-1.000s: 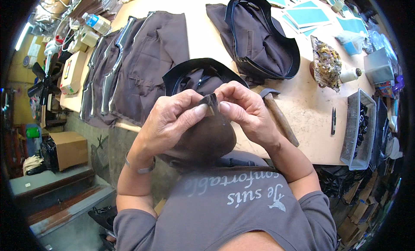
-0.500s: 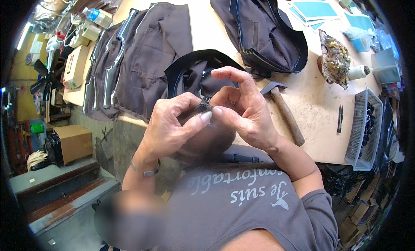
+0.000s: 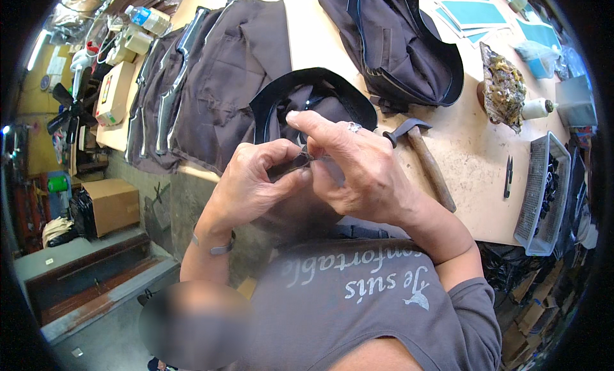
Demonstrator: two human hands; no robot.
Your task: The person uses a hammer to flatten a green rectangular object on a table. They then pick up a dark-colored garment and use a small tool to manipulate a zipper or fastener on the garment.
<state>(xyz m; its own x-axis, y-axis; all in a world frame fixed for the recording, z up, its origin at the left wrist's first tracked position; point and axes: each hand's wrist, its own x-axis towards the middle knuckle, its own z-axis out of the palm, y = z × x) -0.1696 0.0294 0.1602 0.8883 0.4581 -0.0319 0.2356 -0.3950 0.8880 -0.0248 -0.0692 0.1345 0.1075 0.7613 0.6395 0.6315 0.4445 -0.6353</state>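
Observation:
My left hand (image 3: 252, 179) pinches a small dark strip (image 3: 291, 169) between thumb and fingertips, in front of my body. My right hand (image 3: 368, 170), with a ring on one finger, meets it there; its thumb and a finger close on the same small piece, whose exact kind is hidden by the fingers. The index finger of that hand stretches out to the left. Just beyond both hands sits a dark brown fabric bag (image 3: 355, 101) with a wide black-trimmed opening, its lower part hanging over the table edge behind my hands.
To the right of my hands lies a hammer (image 3: 432, 170) on the table (image 3: 476, 198). Farther right are a black pen (image 3: 508, 177) and a grey plastic basket (image 3: 534, 211) of small black parts. More brown fabric pieces (image 3: 224, 70) lie left, another bag (image 3: 409, 58) at the back.
My right hand has turned over, so its back now shows, and its raised index finger has come down leftward. The left hand keeps its pinch. The view has shifted slightly.

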